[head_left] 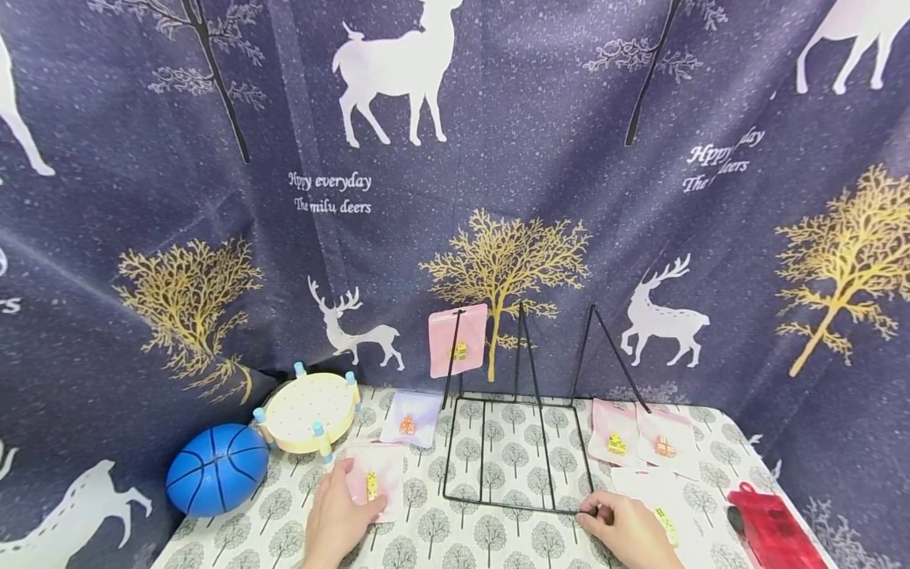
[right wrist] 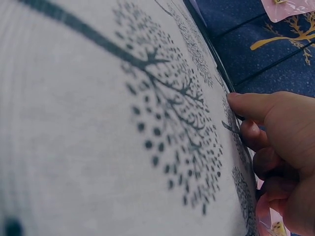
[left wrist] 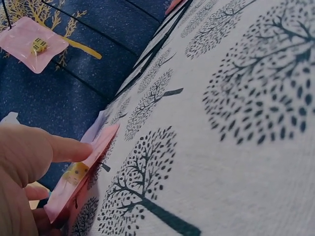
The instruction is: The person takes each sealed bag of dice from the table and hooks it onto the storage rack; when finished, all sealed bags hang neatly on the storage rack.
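In the head view, my left hand [head_left: 337,510] grips a small pink zip bag [head_left: 389,466] with yellow dice [head_left: 371,485] inside. The left wrist view has the thumb lying over the bag's face, with other fingers curled at its lower edge. My right hand [head_left: 626,525] pinches the front right corner of a black wire rack [head_left: 512,506], thumb and forefinger at the wire. From the rack's left upright hangs another pink bag [head_left: 439,348] with yellow dice, seen also in the left wrist view. The rack's other two uprights carry no bag.
A lilac bag [head_left: 419,407] with orange dice lies left of the rack. Two pink bags [head_left: 604,419] and a white bag [head_left: 633,478] lie at its right. A blue ball [head_left: 216,470], a cream round stand [head_left: 309,403] and a red item [head_left: 775,525] flank them.
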Demonstrator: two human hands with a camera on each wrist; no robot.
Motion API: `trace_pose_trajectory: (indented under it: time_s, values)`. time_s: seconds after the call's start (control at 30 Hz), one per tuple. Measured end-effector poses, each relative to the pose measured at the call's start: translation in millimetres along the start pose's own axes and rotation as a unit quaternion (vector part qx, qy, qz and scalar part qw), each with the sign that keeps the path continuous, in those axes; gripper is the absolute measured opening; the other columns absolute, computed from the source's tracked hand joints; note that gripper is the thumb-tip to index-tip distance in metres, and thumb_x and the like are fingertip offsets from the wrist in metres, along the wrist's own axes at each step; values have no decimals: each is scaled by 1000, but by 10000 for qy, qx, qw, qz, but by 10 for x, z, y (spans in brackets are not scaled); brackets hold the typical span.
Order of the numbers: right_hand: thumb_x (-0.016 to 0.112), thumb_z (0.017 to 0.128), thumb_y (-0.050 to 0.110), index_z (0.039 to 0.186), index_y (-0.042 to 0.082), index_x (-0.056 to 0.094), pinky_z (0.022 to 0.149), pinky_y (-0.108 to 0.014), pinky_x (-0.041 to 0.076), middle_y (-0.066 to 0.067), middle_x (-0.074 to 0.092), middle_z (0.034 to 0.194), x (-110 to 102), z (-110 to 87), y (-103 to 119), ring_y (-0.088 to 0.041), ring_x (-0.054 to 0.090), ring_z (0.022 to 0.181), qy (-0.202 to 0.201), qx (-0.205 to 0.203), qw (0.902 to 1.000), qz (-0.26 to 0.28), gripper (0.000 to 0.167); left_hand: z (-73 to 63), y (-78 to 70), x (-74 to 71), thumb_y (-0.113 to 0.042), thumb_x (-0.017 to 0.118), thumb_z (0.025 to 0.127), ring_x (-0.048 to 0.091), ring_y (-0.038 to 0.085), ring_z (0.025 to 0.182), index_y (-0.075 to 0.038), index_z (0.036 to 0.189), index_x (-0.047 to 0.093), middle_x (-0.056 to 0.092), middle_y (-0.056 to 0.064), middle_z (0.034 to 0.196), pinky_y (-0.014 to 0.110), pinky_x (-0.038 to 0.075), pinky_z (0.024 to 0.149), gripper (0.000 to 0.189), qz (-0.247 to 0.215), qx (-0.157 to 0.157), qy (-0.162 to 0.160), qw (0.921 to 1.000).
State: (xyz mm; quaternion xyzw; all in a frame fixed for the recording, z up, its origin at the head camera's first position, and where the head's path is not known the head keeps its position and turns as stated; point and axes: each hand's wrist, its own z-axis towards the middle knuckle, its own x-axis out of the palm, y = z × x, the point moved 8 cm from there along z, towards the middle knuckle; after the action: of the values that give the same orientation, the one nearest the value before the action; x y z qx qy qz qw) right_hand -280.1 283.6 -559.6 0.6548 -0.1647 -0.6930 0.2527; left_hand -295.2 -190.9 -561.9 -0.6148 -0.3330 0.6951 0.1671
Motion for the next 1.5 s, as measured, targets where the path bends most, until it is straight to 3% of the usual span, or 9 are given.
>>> trace_pose_trajectory:
  time_s: [0.23,0.47,0.63,0.77,1.07,1.3,1.5]
  values:
    - [82,87,42,84,36,69,55,-25,37,16,50,64,0,-3,5,-2,43,55,67,49,10000,12,15,14,-20,6,-36,90,75,58,56,115,0,152,40,53,36,139,66,48,89,98,34,-12,126,9999]
    - [82,88,42,85,36,69,54,-25,37,16,50,64,3,-4,-2,-2,43,55,62,50,10000,12,14,-6,-89,-65,-27,82,80,62,55,110,3,153,37,57,35,136,66,51,84,91,-68,162,25,9998]
    - [82,88,42,84,37,69,54,-25,36,17,50,64,17,-1,-16,-2,44,55,49,72,10000,33,14,3,-114,-121,-24,85,79,70,37,92,7,151,37,70,24,116,55,55,76,92,-372,329,25,9988]
    - [83,87,42,83,37,69,54,-26,36,17,50,64,28,-1,-28,-3,44,55,57,97,9999,38,15,38,-87,-128,-24,88,75,65,21,80,9,150,39,71,10,103,42,52,69,95,-670,257,176,9973]
    - [82,87,43,84,38,69,54,-26,37,16,51,65,48,11,-49,-3,44,55,137,159,9998,22,14,58,-42,-151,-19,82,83,58,16,77,7,128,62,65,0,86,36,47,72,56,-970,132,216,9950]
    - [82,87,43,83,39,69,54,-26,37,17,51,65,58,15,-61,-3,44,55,124,172,9998,2,15,52,-31,-123,-15,80,84,67,18,83,3,129,61,74,2,91,39,52,73,53,-1127,78,375,9929]
    - [82,87,42,84,37,69,55,-25,37,16,50,64,29,2,-25,-2,44,55,85,135,9999,48,15,22,-105,-153,-13,78,85,69,17,83,1,128,60,76,2,93,36,53,71,49,-1422,208,370,9889]
